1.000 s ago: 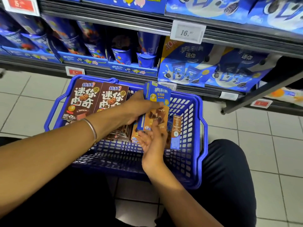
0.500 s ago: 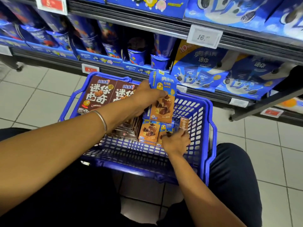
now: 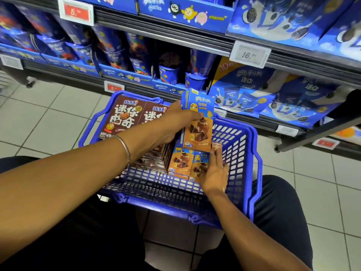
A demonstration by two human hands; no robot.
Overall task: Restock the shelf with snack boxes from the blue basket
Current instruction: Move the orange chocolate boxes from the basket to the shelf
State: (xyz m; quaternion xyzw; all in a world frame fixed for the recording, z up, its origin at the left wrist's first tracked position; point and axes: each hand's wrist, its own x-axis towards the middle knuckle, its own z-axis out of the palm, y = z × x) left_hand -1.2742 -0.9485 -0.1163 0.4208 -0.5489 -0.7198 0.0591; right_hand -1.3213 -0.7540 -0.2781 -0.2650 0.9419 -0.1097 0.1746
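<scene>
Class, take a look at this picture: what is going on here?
A person at a shop shelf is unloading a blue basket. The left hand grips an upright blue-and-orange snack box above the basket; the right hand rests on matching boxes inside it, beside brown boxes.

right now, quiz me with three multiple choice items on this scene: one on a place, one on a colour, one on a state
1. Where are the brown boxes? A) far left in the blue basket B) on the shelf C) on the floor
2. Colour of the 16.90 price tag? A) red B) white C) green
3. The left hand is: A) flat on the floor B) gripping an upright blue-and-orange box C) hanging empty
1 A, they sit in its far left corner; 2 B, dark digits on white; 3 B, its fingers curl round the box.
</scene>
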